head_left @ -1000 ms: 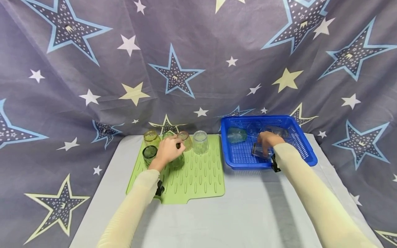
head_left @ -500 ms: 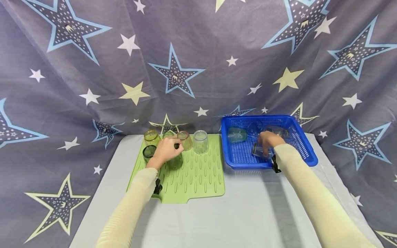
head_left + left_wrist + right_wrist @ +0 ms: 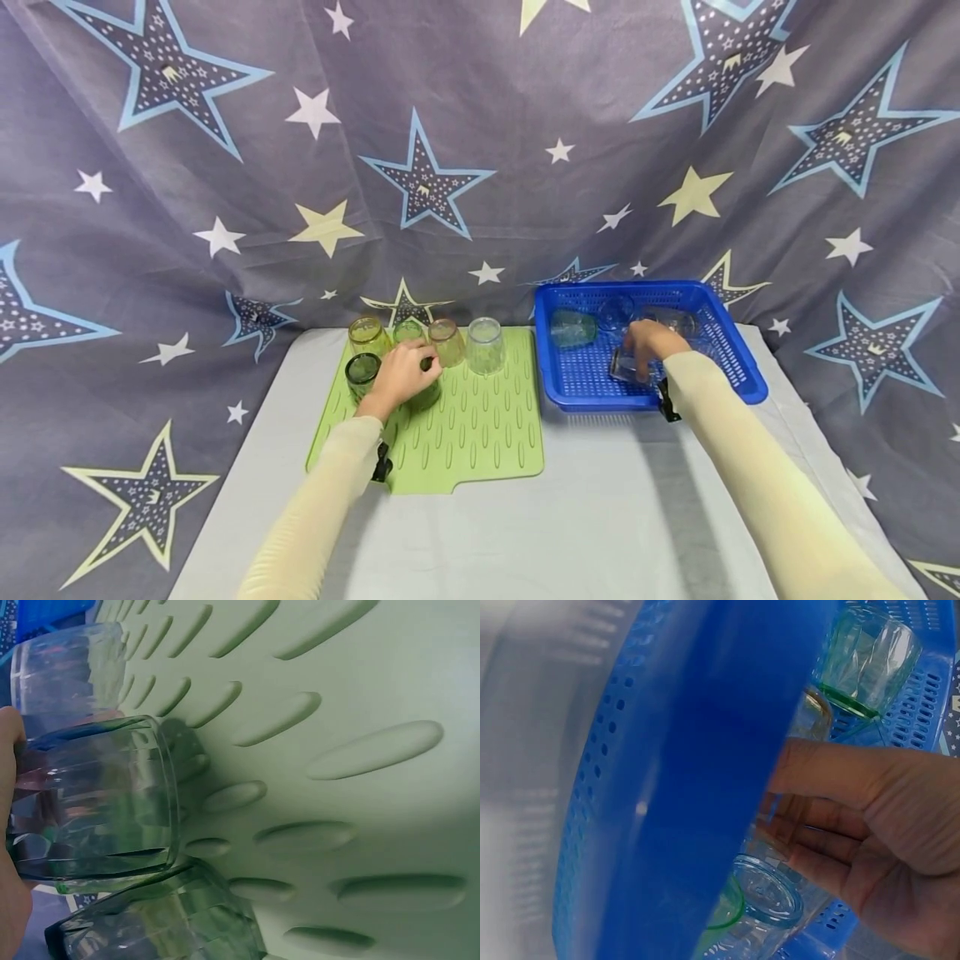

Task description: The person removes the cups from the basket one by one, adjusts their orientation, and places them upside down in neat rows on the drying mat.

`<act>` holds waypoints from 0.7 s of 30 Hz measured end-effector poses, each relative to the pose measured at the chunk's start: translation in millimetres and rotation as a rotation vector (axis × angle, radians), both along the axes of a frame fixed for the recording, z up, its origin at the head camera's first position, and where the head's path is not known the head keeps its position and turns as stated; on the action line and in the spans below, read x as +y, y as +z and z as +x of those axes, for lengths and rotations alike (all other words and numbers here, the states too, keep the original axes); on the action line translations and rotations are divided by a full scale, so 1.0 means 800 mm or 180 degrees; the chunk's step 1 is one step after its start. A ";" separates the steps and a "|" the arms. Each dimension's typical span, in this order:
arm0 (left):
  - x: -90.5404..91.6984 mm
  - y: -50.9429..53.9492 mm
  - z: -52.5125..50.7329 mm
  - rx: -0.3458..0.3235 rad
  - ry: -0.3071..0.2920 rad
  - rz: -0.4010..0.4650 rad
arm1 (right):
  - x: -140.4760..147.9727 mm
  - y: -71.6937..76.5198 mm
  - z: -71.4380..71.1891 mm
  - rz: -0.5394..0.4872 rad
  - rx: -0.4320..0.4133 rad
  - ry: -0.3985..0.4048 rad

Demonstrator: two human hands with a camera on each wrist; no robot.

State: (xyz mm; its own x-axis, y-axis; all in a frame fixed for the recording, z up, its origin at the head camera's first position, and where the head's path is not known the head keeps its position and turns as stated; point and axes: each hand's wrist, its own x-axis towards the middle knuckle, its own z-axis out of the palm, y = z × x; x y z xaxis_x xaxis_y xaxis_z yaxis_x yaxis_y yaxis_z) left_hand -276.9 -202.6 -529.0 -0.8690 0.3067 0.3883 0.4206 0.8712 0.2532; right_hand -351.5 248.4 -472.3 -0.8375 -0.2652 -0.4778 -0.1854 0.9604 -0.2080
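Observation:
My left hand [image 3: 403, 377] grips a dark-tinted glass [image 3: 97, 806] by its base, mouth down over the green drying mat [image 3: 480, 450]. Whether its rim touches the mat, I cannot tell. Close beside it stands another dark glass [image 3: 362, 372], also upside down. Behind are a yellow glass [image 3: 367, 333], a green glass [image 3: 408, 331], a pinkish glass [image 3: 447, 342] and a clear glass [image 3: 486, 346]. Inside the blue basket [image 3: 551, 367], my right hand [image 3: 654, 342] grips a clear glass [image 3: 624, 367] lying on its side. The basket wall hides part of this grip in the right wrist view.
A greenish glass [image 3: 573, 328], a bluish glass [image 3: 616, 312] and another clear glass [image 3: 678, 319] lie in the basket around my right hand. The white table [image 3: 585, 517] extends in front. A star-patterned curtain [image 3: 480, 150] hangs behind.
My left hand has come slightly down and towards me with the dark-tinted glass, uncovering more of the green glass behind. My right hand stays in the basket, almost still.

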 end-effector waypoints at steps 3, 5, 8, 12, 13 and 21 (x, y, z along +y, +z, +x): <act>-0.001 -0.004 -0.001 0.0006 0.0012 -0.0001 | 0.002 -0.001 0.000 -0.0038 -0.0019 0.0010; -0.002 -0.007 -0.001 0.0002 0.0012 0.0001 | 0.003 -0.001 -0.001 -0.0046 -0.0016 0.0041; -0.003 -0.012 -0.001 -0.0028 -0.0003 0.0018 | 0.004 -0.001 -0.001 -0.0033 0.0007 0.0076; -0.004 -0.018 -0.003 -0.0083 -0.0006 -0.0006 | 0.005 0.000 0.000 -0.0018 -0.0015 0.0019; -0.005 -0.020 -0.003 -0.0092 -0.0001 -0.0015 | 0.004 0.000 0.001 -0.0008 -0.0013 0.0024; -0.003 -0.024 -0.005 -0.0001 0.0022 -0.0073 | 0.002 0.001 0.002 0.0014 -0.0051 -0.0051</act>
State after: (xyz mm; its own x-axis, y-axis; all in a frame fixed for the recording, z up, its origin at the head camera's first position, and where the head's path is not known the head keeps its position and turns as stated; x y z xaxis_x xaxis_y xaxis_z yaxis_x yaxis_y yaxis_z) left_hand -280.7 -204.7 -548.1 -0.8713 0.3094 0.3809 0.4144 0.8797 0.2334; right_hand -349.9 250.2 -471.5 -0.8339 -0.2496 -0.4923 -0.1666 0.9641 -0.2066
